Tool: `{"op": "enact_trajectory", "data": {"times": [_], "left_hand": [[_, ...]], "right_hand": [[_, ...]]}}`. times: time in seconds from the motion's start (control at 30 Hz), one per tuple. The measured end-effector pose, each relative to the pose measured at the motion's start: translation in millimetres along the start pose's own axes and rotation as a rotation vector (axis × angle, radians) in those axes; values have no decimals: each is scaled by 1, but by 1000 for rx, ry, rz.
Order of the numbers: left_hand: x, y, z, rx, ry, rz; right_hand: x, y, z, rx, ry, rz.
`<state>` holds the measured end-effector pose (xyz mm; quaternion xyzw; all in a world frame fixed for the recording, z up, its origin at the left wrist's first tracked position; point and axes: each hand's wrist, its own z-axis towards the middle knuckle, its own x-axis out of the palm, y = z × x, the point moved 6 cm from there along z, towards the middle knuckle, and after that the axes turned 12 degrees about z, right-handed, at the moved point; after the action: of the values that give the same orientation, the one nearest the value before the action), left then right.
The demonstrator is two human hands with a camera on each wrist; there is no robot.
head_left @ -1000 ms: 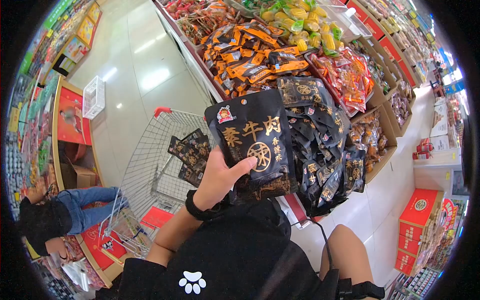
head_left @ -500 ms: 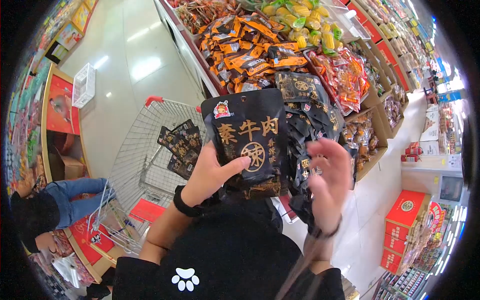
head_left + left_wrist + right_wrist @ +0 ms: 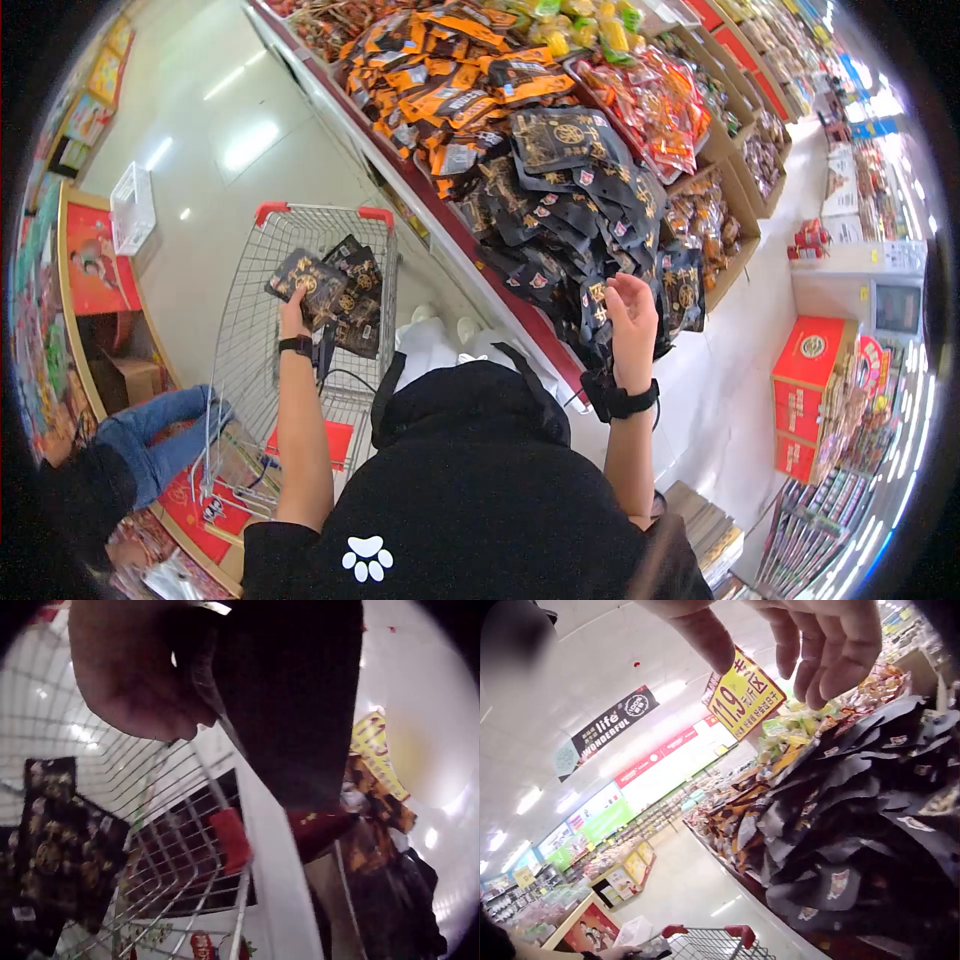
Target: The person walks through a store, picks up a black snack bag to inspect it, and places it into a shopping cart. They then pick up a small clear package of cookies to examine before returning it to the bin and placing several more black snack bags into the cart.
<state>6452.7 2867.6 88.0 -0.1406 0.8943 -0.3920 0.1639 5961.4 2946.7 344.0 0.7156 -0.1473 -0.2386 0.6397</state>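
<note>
My left hand grips a black snack pouch with gold lettering by its edge, over the wire shopping cart. In the left wrist view the pouch is a dark shape beside the curled fingers. Several like pouches lie in the cart, partly covered by the held one. At the front of the display, my right hand hovers by the heap of black pouches. Its fingers are loosely bent with nothing between them, as the right wrist view shows.
Orange-and-black packets, red packets and yellow corn packs fill the display behind the heap. Its dark red edge runs beside the cart. A person in jeans is at the left. Red boxes are stacked at the right.
My left hand has carried the pouch from in front of my chest leftward to over the cart. The right hand rose into view, then moved away from the pouch to beside the heap.
</note>
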Motion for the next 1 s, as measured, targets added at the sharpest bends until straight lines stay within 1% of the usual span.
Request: {"op": "enact_trajectory", "data": {"times": [0.03, 0.1, 0.13, 0.17, 0.23, 0.27, 0.3, 0.37, 0.43, 0.5, 0.53, 0.57, 0.63, 0.67, 0.7, 0.73, 0.77, 0.83, 0.87, 0.9, 0.93, 0.97, 1.0], "left_hand": [[-3, 14, 15, -1, 16, 10], [6, 39, 36, -62, 226, -222], [13, 40, 32, -104, 286, -180], [18, 39, 29, -109, 299, -172], [12, 53, 17, -411, 94, 155], [12, 64, 21, -411, 153, 130], [10, 72, 28, -419, 101, 118], [13, 65, 17, -411, 49, 191], [9, 68, 15, -401, 48, 251], [-5, 86, 45, -319, 81, 287], [-3, 78, 42, -302, 29, 307], [-9, 85, 63, -254, 100, 331], [0, 55, 47, -28, 57, 365], [7, 39, 31, -19, 59, 369], [17, 9, 9, 163, 41, 359], [26, -20, -17, 344, 20, 345], [34, -37, -39, 348, 16, 345], [56, -85, -91, 510, 48, 349], [65, -104, -118, 518, 33, 346], [80, -123, -148, 562, 126, 340], [95, -139, -178, 606, 218, 336], [109, -154, -208, 617, 284, 348], [124, -162, -232, 630, 348, 361]], "right_hand": [[-7, -10, 3, 3, -19, -4], [-22, -25, 9, 18, -69, -72], [-26, -23, 9, 36, -115, -142], [-32, -26, 11, 39, -130, -146], [-49, -39, 17, 65, -165, -185], [-59, -44, 19, 82, -200, -188], [-66, -46, 20, 81, -211, -187], [-84, -45, 19, 87, -295, -191], [-105, -48, 19, 91, -342, -148], [-144, -61, 27, 72, -471, -224], [-158, -60, 31, 27, -508, -235], [-179, -70, 35, 30, -595, -259], [-220, -110, 55, 129, -593, -460], [-223, -116, 64, 129, -555, -698], [-225, -123, 72, 130, -508, -936], [-231, -142, 83, 190, -391, -965], [-229, -140, 85, 189, -390, -960], [-215, -114, 92, 74, -433, -932], [-209, -91, 93, -128, -427, -726], [-207, -80, 94, -210, -468, -474], [-176, -16, 72, -264, -538, -420], [-162, 24, 58, -262, -555, -321], [-145, 67, 41, -340, -477, -106]]}}
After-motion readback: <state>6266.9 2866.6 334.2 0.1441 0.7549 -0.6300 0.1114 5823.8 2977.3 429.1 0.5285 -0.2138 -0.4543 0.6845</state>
